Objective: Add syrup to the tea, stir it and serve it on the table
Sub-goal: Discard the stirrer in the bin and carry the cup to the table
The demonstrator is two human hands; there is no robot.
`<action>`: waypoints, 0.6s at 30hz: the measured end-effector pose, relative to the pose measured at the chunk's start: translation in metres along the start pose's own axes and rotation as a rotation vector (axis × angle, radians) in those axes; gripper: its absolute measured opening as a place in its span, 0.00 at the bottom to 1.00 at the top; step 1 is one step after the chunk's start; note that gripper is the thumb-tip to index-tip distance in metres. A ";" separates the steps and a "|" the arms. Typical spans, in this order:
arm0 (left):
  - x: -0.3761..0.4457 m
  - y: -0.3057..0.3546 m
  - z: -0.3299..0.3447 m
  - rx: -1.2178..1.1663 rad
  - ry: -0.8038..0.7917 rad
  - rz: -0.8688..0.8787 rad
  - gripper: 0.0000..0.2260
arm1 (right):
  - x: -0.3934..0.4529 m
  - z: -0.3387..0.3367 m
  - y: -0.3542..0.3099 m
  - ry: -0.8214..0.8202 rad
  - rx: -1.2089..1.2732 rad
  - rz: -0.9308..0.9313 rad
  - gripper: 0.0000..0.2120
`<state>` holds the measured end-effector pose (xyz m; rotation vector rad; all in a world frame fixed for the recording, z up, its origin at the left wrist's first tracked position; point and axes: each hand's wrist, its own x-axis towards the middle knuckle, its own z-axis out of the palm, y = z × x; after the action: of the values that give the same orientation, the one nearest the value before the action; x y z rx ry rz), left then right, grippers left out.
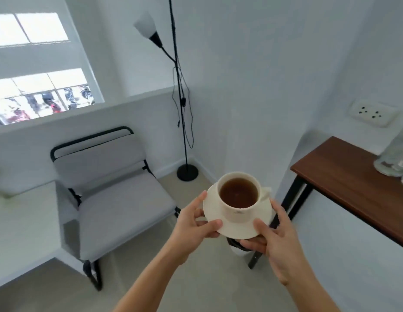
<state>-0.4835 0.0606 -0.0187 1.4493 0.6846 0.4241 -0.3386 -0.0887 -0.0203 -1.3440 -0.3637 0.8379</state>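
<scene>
A white cup (237,213) full of brown tea stands on a white saucer (232,230), held in the air above the floor. My left hand (193,224) grips the saucer's left rim, thumb on top. My right hand (276,239) grips the right rim, thumb on top and fingers underneath. The cup's handle points to the far right and is partly hidden behind the cup. A white table (20,233) lies at the left. I see no syrup and no spoon.
A grey padded chair (110,199) with a black frame stands left of the cup. A black floor lamp (184,140) stands in the corner. At the right a brown wooden table (353,185) carries a glass jar (396,158). Beige floor lies below.
</scene>
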 end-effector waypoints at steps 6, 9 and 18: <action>-0.087 -0.022 -0.146 -0.048 0.237 -0.028 0.36 | -0.030 0.149 0.049 -0.204 -0.015 0.086 0.28; -0.137 -0.037 -0.225 -0.074 0.324 -0.026 0.36 | -0.054 0.230 0.080 -0.300 -0.014 0.126 0.28; -0.262 -0.074 -0.407 -0.158 0.649 -0.078 0.36 | -0.097 0.437 0.162 -0.595 -0.088 0.247 0.26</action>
<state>-0.9551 0.1918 -0.0406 1.1231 1.1890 0.8845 -0.7495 0.1503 -0.0534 -1.2133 -0.7119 1.4464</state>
